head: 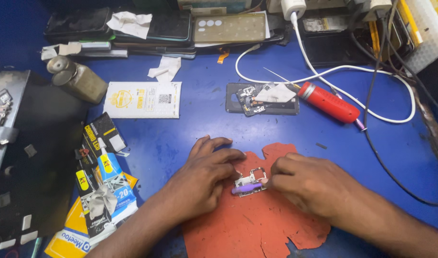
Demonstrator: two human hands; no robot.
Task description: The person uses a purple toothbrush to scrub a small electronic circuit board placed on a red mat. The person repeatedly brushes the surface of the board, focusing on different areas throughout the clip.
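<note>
The torn orange-red rubber mat lies nearest, at six o'clock. On it rests a small silver metal circuit frame, its long axis running nine to three o'clock, directly between the hands. The left hand pins its nine o'clock end with its fingertips; the right hand, equally near, pinches a purple tool against it. At one o'clock lies a red cylindrical screwdriver.

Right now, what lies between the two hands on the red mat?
In the head view, a small metal circuit part with a purple tool lies between the left hand and right hand, on the red mat.
</note>
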